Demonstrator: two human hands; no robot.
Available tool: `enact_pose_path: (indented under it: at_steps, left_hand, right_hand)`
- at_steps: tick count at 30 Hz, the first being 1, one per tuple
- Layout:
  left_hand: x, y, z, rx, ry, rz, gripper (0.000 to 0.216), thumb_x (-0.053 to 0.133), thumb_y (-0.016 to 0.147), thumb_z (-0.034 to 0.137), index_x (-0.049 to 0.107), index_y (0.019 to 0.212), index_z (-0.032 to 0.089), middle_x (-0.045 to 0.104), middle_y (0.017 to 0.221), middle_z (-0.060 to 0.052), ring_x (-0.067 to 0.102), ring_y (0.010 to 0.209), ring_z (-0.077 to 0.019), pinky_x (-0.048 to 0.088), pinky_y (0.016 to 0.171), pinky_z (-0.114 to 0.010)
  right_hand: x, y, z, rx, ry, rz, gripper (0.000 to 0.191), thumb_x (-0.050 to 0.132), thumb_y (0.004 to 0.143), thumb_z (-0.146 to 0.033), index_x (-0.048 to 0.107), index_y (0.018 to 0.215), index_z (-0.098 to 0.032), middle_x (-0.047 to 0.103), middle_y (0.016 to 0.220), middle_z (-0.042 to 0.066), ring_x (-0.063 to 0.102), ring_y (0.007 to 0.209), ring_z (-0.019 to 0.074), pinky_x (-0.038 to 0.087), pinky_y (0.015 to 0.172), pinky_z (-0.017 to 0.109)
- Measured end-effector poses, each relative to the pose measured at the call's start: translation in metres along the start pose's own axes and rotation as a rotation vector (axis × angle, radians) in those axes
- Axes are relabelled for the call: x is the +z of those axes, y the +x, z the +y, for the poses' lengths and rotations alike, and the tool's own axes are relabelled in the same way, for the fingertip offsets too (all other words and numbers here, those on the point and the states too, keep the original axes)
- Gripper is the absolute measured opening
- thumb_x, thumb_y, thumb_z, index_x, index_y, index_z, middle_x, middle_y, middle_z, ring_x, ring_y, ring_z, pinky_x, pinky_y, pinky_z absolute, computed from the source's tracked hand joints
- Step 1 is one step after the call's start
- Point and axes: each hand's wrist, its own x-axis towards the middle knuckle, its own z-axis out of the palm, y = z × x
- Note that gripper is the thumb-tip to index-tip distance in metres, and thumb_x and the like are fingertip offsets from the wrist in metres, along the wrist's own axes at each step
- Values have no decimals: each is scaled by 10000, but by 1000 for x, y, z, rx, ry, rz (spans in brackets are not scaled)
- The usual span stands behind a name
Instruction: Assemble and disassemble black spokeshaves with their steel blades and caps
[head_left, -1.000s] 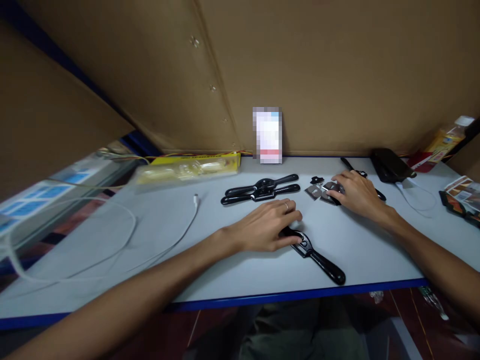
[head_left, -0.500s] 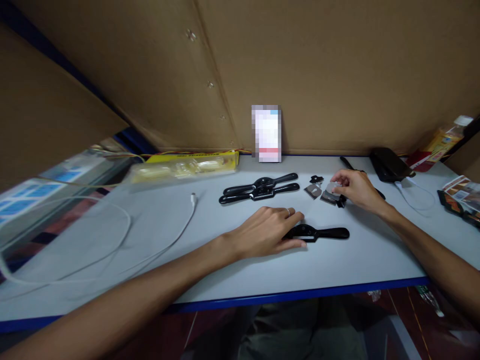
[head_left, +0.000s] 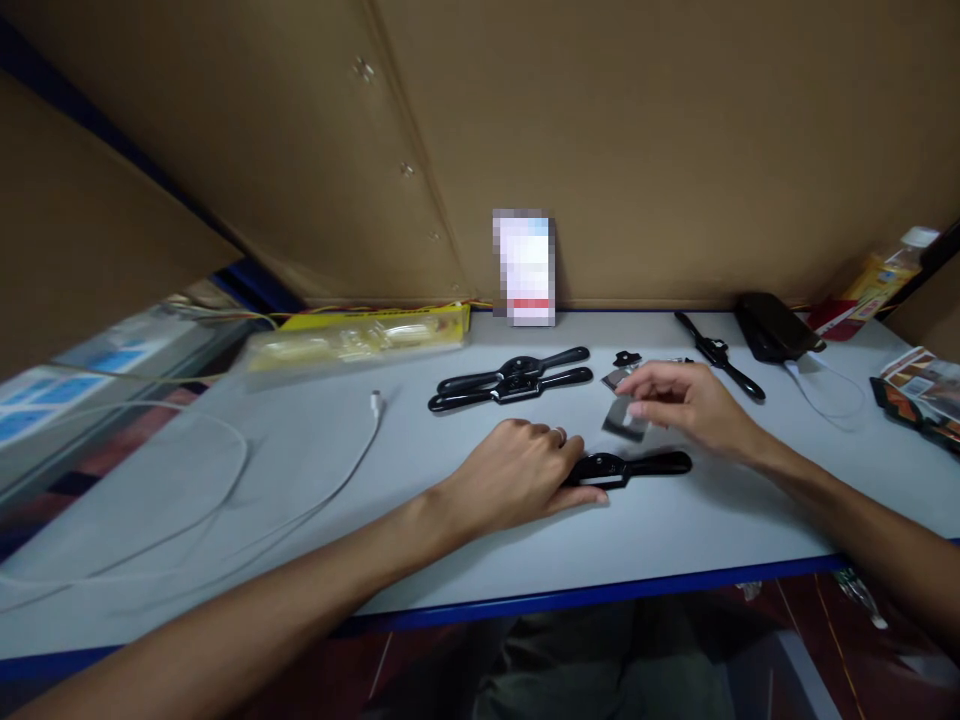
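Clock positions were read from the black tool (head_left: 619,467) nearest me, which lay flat on the table (head_left: 720,530), with twelve o'clock pointing away from me. My left hand (head_left: 521,470) gripped its nine o'clock end, fingers curled over and thumb along the near edge, hiding that handle. My right hand (head_left: 679,400) pinched a thin metal plate (head_left: 622,422) between thumb and fingers; the plate, somewhat blurred, stood just beyond the tool, near twelve o'clock and apart from it. I judged the step in hand to be bringing plate and tool together. The next move seemed to call for a steady left grip, and for the plate to be turned flat and lined up with the slotted middle. A small black piece (head_left: 627,357) lay farther out at twelve, two similar tools (head_left: 512,385) side by side at ten to eleven, and another tool (head_left: 716,351) toward two.
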Motion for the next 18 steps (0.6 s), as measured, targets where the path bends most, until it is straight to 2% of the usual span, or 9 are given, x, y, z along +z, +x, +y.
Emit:
enact_pose_path:
  at_steps: [3,6,12,18]
  left_hand:
    - [0,1,-1,-3,-14,-21,735,275,956,740,649,745,144,647,643,-89,614,544,-215,304,500,-312]
    - [1,1,-2,-14,-37,-25,758,274,942,760,656,741,137,645,648,-98,608,552,-213,321,511,-310]
    - [2,0,-4,22,-122,12,720,336,911,788,641,878,136,641,703,-77,596,585,-200,321,509,-306]
    - [4,1,-5,105,-75,45,610,271,1011,636,602,867,144,629,726,-62,587,596,-176,284,499,-291]
  right_hand:
    - [20,-6,-2,-21,10,-94,116,663,822,-230,708,926,-205,677,769,-5,622,717,131,476,663,276]
    - [30,-8,4,-26,-20,-143,87,652,824,-191,703,894,-204,691,763,-2,636,719,134,491,676,283]
    - [30,-8,2,-24,-205,-92,106,626,839,-164,716,836,-218,720,816,7,642,727,136,473,646,276]
    - [27,-8,5,-94,-284,-112,157,606,850,-137,735,860,-225,741,804,-3,647,726,138,465,684,285]
